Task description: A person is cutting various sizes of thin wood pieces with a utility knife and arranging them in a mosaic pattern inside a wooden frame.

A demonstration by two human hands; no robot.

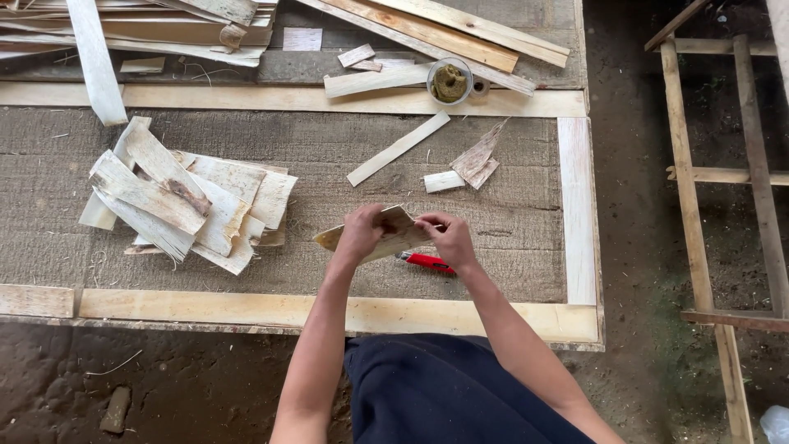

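Both my hands grip one thin wood strip above the table.
My left hand point(362, 232) and right hand point(446, 238) have fingers clamped on the pale wood strip point(394, 234); a red utility knife point(427, 262) lies just beneath on the table point(493, 214), a pile of strips point(185, 201) well left.

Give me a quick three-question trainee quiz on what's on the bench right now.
1. True or false: both hands grip the thin wood sheet.
2. What lies under the right hand? A) red utility knife B) hammer C) brush
3. On which side of the left hand is the pile of wood pieces?

Key: 1 true; 2 A; 3 the person's left.
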